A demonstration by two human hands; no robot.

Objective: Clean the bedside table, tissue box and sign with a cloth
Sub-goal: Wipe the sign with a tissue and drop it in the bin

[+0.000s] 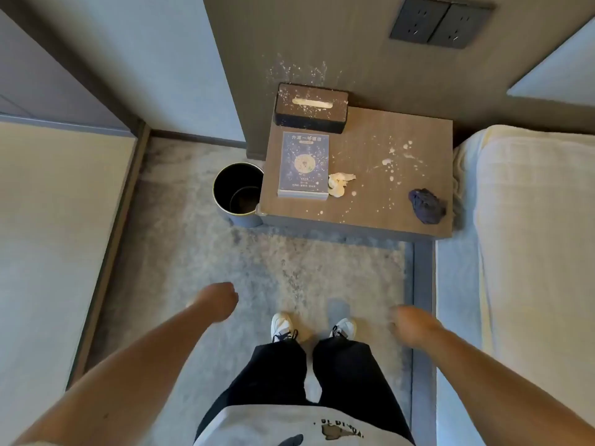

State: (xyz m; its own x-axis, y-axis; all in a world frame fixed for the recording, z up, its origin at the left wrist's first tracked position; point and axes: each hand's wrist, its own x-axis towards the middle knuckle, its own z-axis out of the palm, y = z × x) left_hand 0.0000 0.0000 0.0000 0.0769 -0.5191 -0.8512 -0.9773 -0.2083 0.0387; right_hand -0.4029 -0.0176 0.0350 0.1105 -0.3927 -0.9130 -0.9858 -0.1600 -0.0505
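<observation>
A rectangular wood-grain bedside counter [380, 201] stands against a brown wall panel, its matte top flecked with pale splashes and dried spots, densest toward the right middle. At its back left corner sits a dark, boxy tissue box [310, 108] with a speckled top and a pale slot; the same white spatter runs up the wall behind it. Just in front of the box a blue rectangular sign [304, 165] with a round pale emblem and small print stands on a clear base; the lettering is too small to read. A crumpled cream scrap of tissue [338, 184] lies touching the sign's right lower corner. Near the counter's right front edge rests a bunched dark blue cloth [426, 206], soft and wrinkled, well apart from both hands. A round black metal bin [238, 194] stands on the mottled grey carpet [289, 268] beside the counter's left edge. A white quilted bed [531, 236] is cut off at the right. The left hand [222, 299] hangs over the carpet with its grip clenched on nothing. The right hand [409, 323] is smeared by motion blur; I cannot tell its grip.
</observation>
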